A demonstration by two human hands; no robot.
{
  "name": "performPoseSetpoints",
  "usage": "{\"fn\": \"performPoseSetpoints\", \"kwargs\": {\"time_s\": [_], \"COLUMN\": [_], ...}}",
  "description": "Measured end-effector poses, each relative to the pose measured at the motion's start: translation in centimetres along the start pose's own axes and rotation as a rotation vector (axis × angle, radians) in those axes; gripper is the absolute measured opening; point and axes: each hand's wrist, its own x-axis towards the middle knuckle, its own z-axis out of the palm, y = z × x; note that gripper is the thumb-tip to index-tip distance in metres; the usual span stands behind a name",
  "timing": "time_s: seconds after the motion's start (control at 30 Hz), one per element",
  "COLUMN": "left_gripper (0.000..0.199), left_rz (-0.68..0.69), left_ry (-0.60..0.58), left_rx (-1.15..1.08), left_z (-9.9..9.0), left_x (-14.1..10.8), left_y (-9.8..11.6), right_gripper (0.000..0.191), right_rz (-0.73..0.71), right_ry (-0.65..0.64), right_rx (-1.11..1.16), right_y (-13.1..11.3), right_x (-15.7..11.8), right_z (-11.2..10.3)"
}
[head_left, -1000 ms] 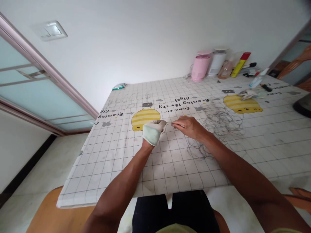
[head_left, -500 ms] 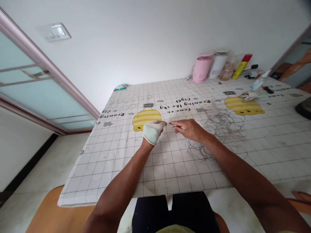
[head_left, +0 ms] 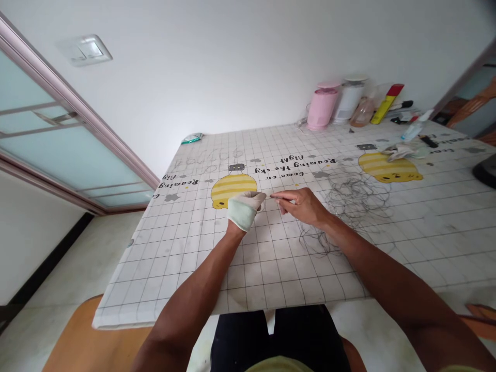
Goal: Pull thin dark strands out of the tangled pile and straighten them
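My left hand [head_left: 246,206], in a pale glove, is closed in a pinch above the table near a printed yellow striped bear. Just to its right is my bare right hand [head_left: 300,204], its thumb and fingers pressed together and pointing at the left fingertips, with a small gap between. Whatever either hand pinches is too small to make out. A loose tangle of thin dark strands [head_left: 354,199] lies on the checked tablecloth [head_left: 271,268], partly under my right wrist and forearm.
Along the wall at the back right stand a pink cylinder [head_left: 323,108], a white cylinder [head_left: 347,103], a bottle [head_left: 362,112] and a yellow can with a red cap [head_left: 386,105]. Nearer are a spray bottle [head_left: 415,126], a crumpled glove [head_left: 403,151] and a dark object [head_left: 484,173].
The right hand's lower fingers have curled in slightly closer to the thumb. Both hands otherwise stay in nearly the same place.
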Motion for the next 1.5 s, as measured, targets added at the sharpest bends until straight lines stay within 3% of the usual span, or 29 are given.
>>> {"fn": "performPoseSetpoints", "kwargs": {"time_s": [0.13,0.37,0.57,0.7,0.77,0.97,1.03,1.17,1.33,1.5], "left_gripper": [0.04,0.041,0.03,0.023,0.022,0.03,0.032,0.034,0.034,0.031], "left_rz": [-0.03,-0.075,-0.101,-0.094,-0.107,-0.087,-0.073,-0.044,-0.079,-0.167], "left_ry": [0.05,0.022,0.014,0.057,0.065,0.007,-0.053,-0.138,-0.125,-0.095], "left_rx": [-0.024,-0.15,-0.397,-0.608,-0.675,-0.822,-0.863,-0.898,-0.866,-0.855], "left_z": [0.4,0.8,0.4,0.1,0.1,0.3,0.6,1.2,1.4,1.5], "left_x": [-0.2,-0.4,0.4,0.7,0.9,1.1,0.9,0.5,0.8,0.9], "left_y": [-0.2,0.0,-0.6,-0.8,-0.9,-1.0,-0.9,-0.8,-1.1,-1.3], "right_gripper": [0.029,0.031,0.043,0.047,0.052,0.048,0.045,0.039,0.034,0.04], "right_rz": [-0.039,-0.151,-0.042,0.047,0.12,0.204,0.181,0.111,0.092,0.087], "right_ry": [-0.01,-0.066,-0.062,0.113,0.137,-0.185,-0.226,-0.15,0.03,0.108], "right_rx": [-0.02,-0.057,-0.025,0.177,0.326,0.637,0.658,0.609,0.404,0.502], "right_y": [0.7,1.6,0.7,0.9,1.1,0.5,0.0,-0.8,-0.5,0.3], "right_x": [0.1,0.1,0.3,0.8,0.9,0.7,0.4,0.0,0.0,0.6], "right_z": [-0.2,-0.9,-1.9,-2.2,-1.9,0.6,1.8,3.1,2.5,1.7]}}
